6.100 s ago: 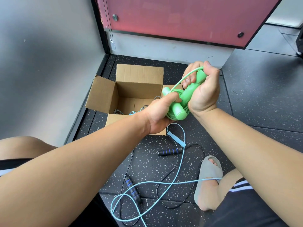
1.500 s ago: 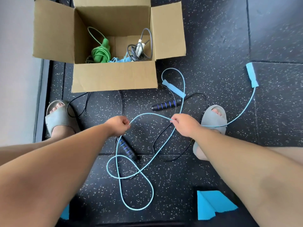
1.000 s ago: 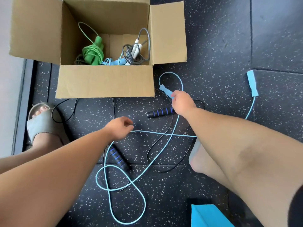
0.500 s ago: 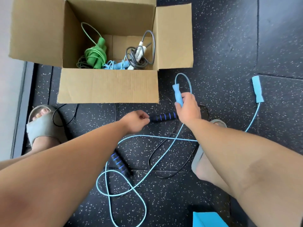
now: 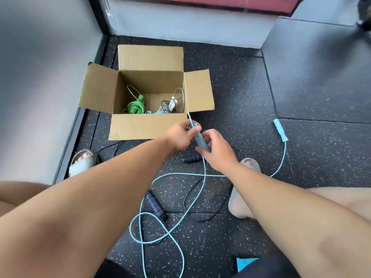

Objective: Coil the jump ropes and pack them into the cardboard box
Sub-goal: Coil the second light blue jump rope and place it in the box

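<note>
My left hand [image 5: 180, 136] has come across to meet the right hand [image 5: 219, 154], which has lifted the blue handle [image 5: 200, 141] just in front of the cardboard box [image 5: 148, 128]: the right grips its body, the left pinches its top where the cord leaves. The blue rope [image 5: 190, 174] trails loose over the black rope [image 5: 155, 205] on the floor, so I'd wind even loops slowly, lifting it clear to avoid snagging.
</note>
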